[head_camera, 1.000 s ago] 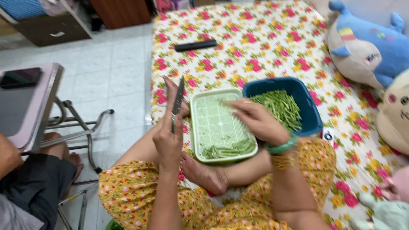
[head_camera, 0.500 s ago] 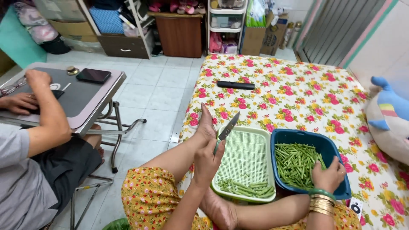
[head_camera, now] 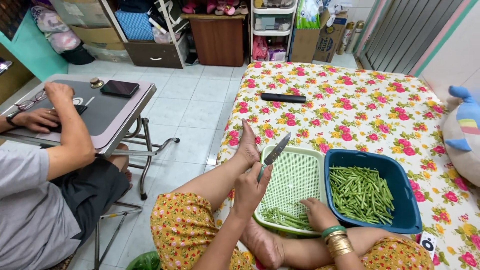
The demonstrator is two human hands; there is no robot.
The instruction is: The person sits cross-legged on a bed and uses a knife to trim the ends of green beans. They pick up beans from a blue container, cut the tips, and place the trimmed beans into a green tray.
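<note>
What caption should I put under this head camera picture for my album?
Left hand holds a knife while the right hand touches cut green beans in a pale green tray.

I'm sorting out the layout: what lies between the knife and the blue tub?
In the head view, only the bare mesh of the green tray separates the knife from the blue tub.

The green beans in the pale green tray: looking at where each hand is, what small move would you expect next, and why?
Probably the right hand gathers a few green beans and lines them up on the tray. It already rests on the loose beans at the tray's near edge, while the left hand holds the knife raised, blade clear of them. The blue tub beside it holds many more.
</note>
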